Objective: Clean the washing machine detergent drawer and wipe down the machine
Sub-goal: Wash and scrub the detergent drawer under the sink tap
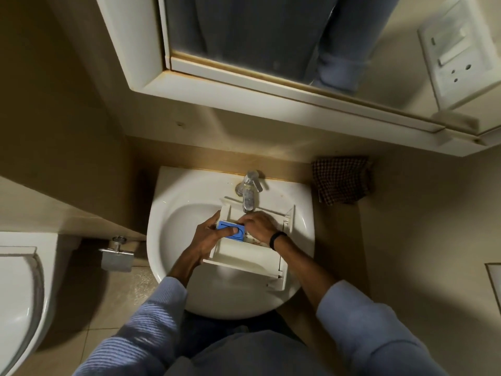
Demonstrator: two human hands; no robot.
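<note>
Head view, straight down onto a white sink (pixel 173 240) at frame centre. Lying across its bowl, just under the tap (pixel 248 194), a white detergent drawer (pixel 252 255), front panel toward the lower edge of the frame. Left hand (pixel 208 236) on the drawer's left side: fingers curled round the wall, thumb pressed flat on the blue insert (pixel 230 231). Right hand (pixel 260 226), black wristband (pixel 277 240) behind it, over the middle compartments, fingers bent down at the insert's right edge; pinching or merely pressing, impossible to tell. Right of the sink, a checked cloth (pixel 341 180) against the wall; at lower left, a toilet (pixel 19 294).
</note>
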